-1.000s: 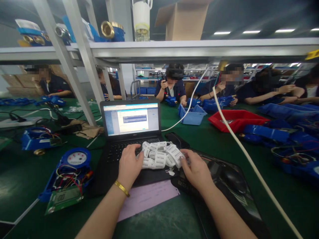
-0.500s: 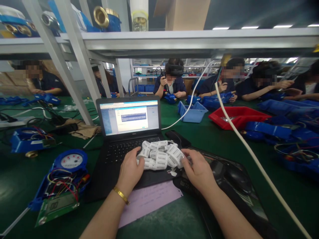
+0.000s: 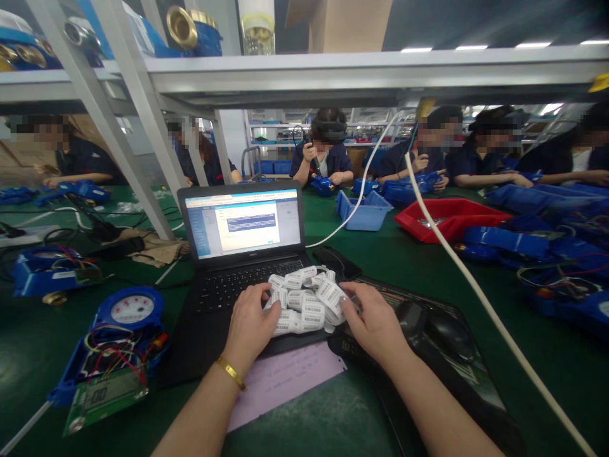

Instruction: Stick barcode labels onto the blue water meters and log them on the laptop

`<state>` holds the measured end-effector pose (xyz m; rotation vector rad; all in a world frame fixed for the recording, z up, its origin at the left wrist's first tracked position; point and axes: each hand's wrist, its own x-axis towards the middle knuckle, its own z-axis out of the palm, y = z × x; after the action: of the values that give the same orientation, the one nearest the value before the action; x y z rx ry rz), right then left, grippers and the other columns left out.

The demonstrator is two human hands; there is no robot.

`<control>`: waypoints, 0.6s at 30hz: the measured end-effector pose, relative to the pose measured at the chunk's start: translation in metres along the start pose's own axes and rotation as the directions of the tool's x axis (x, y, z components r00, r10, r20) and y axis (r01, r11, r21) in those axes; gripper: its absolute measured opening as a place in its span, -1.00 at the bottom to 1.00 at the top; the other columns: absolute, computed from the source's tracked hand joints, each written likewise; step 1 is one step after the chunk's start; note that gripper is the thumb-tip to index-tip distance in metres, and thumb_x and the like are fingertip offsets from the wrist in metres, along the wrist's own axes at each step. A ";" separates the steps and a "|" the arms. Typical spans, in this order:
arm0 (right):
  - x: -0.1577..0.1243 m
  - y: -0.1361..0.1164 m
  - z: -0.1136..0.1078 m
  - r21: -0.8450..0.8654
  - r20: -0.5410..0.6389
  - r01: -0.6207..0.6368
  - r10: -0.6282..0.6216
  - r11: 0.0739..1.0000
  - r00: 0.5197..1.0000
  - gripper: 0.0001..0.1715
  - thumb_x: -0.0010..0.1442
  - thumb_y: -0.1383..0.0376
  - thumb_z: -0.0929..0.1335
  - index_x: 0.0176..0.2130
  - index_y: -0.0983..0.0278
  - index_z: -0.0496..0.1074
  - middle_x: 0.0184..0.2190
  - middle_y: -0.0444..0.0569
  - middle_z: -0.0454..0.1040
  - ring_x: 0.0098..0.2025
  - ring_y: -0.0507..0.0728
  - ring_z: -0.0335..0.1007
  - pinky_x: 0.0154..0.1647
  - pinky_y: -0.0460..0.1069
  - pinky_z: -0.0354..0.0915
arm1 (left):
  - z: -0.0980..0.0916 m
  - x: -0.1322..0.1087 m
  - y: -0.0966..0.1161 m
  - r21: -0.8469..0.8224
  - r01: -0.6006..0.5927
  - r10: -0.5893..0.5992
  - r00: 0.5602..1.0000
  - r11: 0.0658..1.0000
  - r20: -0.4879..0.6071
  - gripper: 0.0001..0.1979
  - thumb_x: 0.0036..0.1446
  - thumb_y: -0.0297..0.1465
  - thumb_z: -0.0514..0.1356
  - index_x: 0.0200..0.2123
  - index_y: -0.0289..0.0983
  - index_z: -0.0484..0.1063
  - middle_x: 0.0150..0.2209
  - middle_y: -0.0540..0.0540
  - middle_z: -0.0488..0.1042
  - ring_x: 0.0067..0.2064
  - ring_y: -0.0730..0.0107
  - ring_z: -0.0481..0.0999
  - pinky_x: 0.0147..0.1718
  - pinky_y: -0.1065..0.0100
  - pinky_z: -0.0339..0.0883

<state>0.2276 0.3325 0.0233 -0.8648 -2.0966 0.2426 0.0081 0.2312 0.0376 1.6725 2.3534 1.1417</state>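
- Flanks the heap of barcode labels (image 3: 307, 306) with left hand (image 3: 251, 318) and right hand (image 3: 375, 320) — touching at both ends.
- Curves both hands, partly spread; cannot tell whether pinching any labels.
- Has the labels on the front of the laptop (image 3: 240, 270), directly between the hands.
- Shows a pink sheet (image 3: 290, 382) just nearer — on the green tabletop (image 3: 323, 416).

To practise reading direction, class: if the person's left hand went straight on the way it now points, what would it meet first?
Most likely the white barcode labels, bunched right by the left hand; depth makes it hard to tell exactly where contact falls.
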 end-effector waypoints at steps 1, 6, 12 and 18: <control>0.000 -0.001 -0.001 0.005 0.003 0.001 -0.001 1.000 1.000 -0.69 0.26 0.23 0.16 -0.14 0.31 0.37 -0.24 0.08 0.45 -0.19 0.23 0.37 -0.14 0.11 0.30 | 0.000 0.000 0.000 -0.005 0.006 -0.006 1.000 1.000 0.004 -0.68 0.05 -0.39 0.09 -0.10 -0.34 0.37 -0.24 -0.17 0.39 -0.15 0.12 0.37 -0.06 0.05 0.26; 0.000 -0.003 -0.002 0.019 0.011 -0.004 0.004 1.000 1.000 -0.73 0.26 0.23 0.17 -0.22 0.29 0.37 -0.29 0.05 0.44 -0.24 0.21 0.36 -0.19 0.08 0.28 | 0.000 -0.001 -0.001 -0.068 0.024 -0.020 0.998 0.997 0.062 -0.56 -0.01 -0.45 0.12 0.00 -0.35 0.32 -0.03 -0.20 0.40 0.02 0.12 0.34 0.09 0.07 0.18; 0.000 -0.005 -0.003 0.039 0.020 -0.006 0.006 0.999 1.000 -0.73 0.26 0.22 0.18 -0.20 0.30 0.37 -0.26 0.06 0.44 -0.19 0.22 0.35 -0.15 0.09 0.28 | -0.002 0.001 0.003 -0.198 0.111 -0.090 0.990 0.974 0.110 -0.55 -0.11 -0.53 0.12 -0.05 -0.32 0.35 -0.16 -0.15 0.44 -0.08 0.13 0.39 0.01 0.04 0.21; 0.000 -0.008 -0.005 0.034 -0.034 0.023 -0.022 0.999 0.999 -0.73 0.26 0.25 0.19 -0.16 0.32 0.37 -0.25 0.07 0.42 -0.18 0.23 0.34 -0.15 0.10 0.28 | -0.009 0.002 0.011 -0.491 0.182 -0.074 0.970 0.852 0.232 -0.61 -0.10 -0.37 0.17 -0.13 -0.31 0.27 -0.20 -0.13 0.45 -0.18 0.23 0.46 -0.17 0.23 0.36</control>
<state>0.2277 0.3260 0.0305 -0.8193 -2.0639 0.2503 0.0122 0.2292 0.0509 1.3460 1.7924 1.3398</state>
